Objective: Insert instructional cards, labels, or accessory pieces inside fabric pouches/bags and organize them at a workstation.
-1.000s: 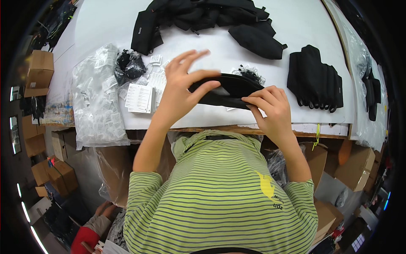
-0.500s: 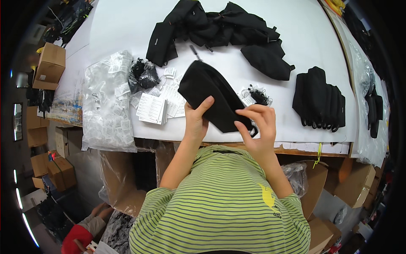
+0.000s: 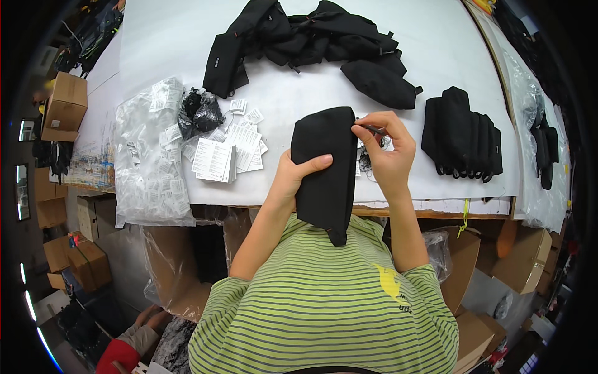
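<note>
Above the table's front edge, a black fabric pouch (image 3: 322, 168) is held upright with its loop end hanging down. My left hand (image 3: 298, 174) is closed on its left side, thumb flat across the front. At the pouch's top right corner, my right hand (image 3: 391, 149) pinches a small dark zipper pull (image 3: 372, 129). Behind that hand lie tangled black strings (image 3: 364, 161), partly hidden. To the left are a stack of white printed tags (image 3: 212, 161) and a bundle of black strings (image 3: 200, 113).
More black pouches (image 3: 311, 40) lie heaped at the back of the white table, and a row of pouches (image 3: 462, 137) stands at the right. A clear plastic bag of labels (image 3: 149, 156) lies at the left. Cardboard boxes (image 3: 67, 103) and a seated person in red (image 3: 118, 355) are off left.
The pouch has turned so its zipper end points up and its loop end hangs down. My right hand has gone from the loop end up to the zipper pull.
</note>
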### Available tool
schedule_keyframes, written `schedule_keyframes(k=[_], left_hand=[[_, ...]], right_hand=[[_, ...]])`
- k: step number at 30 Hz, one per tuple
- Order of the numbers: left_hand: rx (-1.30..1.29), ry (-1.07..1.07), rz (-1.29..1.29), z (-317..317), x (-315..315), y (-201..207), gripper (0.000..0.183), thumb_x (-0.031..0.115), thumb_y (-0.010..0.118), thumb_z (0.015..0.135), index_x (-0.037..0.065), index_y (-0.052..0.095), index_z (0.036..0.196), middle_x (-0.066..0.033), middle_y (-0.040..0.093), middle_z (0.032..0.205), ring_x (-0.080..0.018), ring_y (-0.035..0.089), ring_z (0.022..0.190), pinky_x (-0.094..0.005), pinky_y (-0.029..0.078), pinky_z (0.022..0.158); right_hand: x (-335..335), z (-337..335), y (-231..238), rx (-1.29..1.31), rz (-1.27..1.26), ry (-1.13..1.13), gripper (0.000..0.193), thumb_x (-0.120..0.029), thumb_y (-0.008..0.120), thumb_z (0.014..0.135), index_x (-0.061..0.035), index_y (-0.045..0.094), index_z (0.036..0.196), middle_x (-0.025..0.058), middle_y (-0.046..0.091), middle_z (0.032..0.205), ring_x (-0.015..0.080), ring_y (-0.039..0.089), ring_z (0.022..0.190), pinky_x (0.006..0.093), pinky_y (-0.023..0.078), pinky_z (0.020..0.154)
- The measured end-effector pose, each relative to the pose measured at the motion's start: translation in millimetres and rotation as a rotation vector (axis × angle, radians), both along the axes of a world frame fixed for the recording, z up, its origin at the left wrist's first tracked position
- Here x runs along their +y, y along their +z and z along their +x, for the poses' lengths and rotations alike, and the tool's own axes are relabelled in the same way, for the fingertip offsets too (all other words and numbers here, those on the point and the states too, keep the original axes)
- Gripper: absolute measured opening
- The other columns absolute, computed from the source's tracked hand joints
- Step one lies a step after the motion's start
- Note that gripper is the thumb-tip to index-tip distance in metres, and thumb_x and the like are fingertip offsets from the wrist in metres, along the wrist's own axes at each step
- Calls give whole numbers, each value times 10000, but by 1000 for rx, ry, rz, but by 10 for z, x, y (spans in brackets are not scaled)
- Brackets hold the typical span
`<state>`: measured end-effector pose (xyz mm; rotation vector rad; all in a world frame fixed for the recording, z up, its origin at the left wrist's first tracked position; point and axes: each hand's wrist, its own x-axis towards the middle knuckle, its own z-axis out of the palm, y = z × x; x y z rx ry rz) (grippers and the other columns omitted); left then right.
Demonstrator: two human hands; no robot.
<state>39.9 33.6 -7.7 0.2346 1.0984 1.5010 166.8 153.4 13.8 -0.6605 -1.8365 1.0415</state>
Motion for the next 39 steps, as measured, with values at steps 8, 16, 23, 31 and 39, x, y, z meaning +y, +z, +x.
schedule_keyframes(k=[8, 16, 23, 31, 39], left_hand=[[-128, 141, 30, -133, 76, -48, 363, 154, 735, 761, -19, 591, 1046, -96, 652, 894, -184, 650, 751, -289, 549, 674], [-401, 169, 122, -402, 95, -151, 203, 129, 654, 839, -6, 641, 990, -104, 688, 893, -180, 682, 745, -275, 573, 662], [-410, 215, 63, -447, 78, -231, 209, 135, 639, 852, -17, 637, 996, -102, 685, 894, -187, 679, 763, -284, 566, 689], [-281, 249, 27, -177, -38, 63, 324, 217, 566, 907, 7, 533, 1150, -83, 596, 1087, -181, 569, 996, -352, 474, 862], [747, 195, 163, -439, -390, -362, 726, 197, 690, 826, 61, 254, 1389, -121, 539, 1153, -208, 498, 1056, -350, 392, 947]], right_hand=[[-319, 142, 123, -107, -194, 230, 78, -66, 723, 745, -59, 658, 787, -4, 601, 735, 84, 523, 625, 206, 382, 516], [-471, 223, 121, -214, -469, 447, 66, -70, 710, 750, -33, 656, 754, -1, 586, 735, 71, 483, 632, 206, 371, 573], [-463, 255, 83, -280, -401, 534, 127, -164, 716, 770, -72, 659, 837, 17, 601, 814, 124, 531, 758, 241, 404, 620], [-434, 117, 149, -534, 723, 243, 579, -183, 742, 632, -235, 590, 1188, 48, 560, 1071, 203, 530, 1035, 344, 436, 844], [-160, 322, 295, -180, -186, 315, 474, 22, 635, 708, -64, 569, 1169, 94, 634, 1028, 165, 628, 880, 250, 486, 784]])
